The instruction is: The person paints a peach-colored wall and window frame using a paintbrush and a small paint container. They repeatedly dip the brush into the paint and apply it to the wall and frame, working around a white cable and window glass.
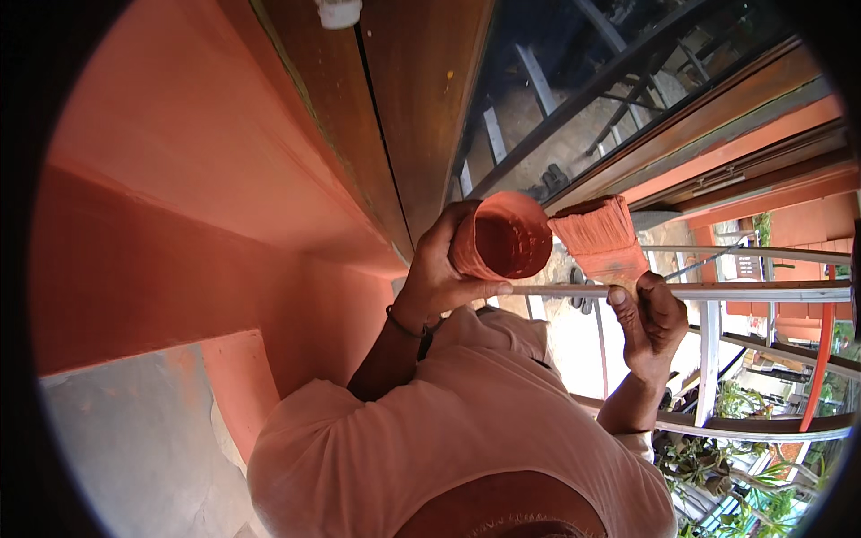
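Observation:
My left hand [440, 269] grips a round cup [501, 235] coated in orange-red paint, with darker paint inside. To its right, my right hand [649, 323] holds a wide paintbrush [599, 235] by its lower part. The brush's bristles are caked with the same orange-red paint and point up and left, close to the cup's rim. Most of the brush handle is hidden in the fingers. A dark band circles my left wrist.
Orange-red painted walls [168, 222] rise at the left, above a grey surface [148, 430]. Brown wooden panels [403, 101] and a reflecting glass pane [538, 101] are at the top. Metal ladder rails [760, 292] stand at the right, with plants [746, 471] beyond.

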The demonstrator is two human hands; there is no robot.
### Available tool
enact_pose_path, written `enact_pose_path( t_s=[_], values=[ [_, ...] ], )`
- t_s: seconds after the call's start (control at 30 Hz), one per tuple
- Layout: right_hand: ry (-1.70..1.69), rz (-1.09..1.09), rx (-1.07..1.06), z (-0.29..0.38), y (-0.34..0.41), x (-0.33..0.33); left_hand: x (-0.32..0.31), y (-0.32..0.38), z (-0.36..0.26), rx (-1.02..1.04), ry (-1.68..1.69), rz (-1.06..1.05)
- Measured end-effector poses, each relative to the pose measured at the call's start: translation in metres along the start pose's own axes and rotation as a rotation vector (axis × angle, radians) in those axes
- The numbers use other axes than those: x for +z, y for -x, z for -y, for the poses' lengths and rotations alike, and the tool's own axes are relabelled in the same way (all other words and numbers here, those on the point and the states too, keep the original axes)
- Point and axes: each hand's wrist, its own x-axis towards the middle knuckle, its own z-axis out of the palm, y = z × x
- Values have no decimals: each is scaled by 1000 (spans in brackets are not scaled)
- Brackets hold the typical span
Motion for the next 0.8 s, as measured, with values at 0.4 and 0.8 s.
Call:
enact_pose_path(
  t_s=[0.4,0.8],
  values=[
    [326,189,-191,32,-27,-24,-5,-3,9,207,-265,-7],
    [-335,282,296,11,-32,-7,-7,-5,7,157,-127,-5]
  ],
)
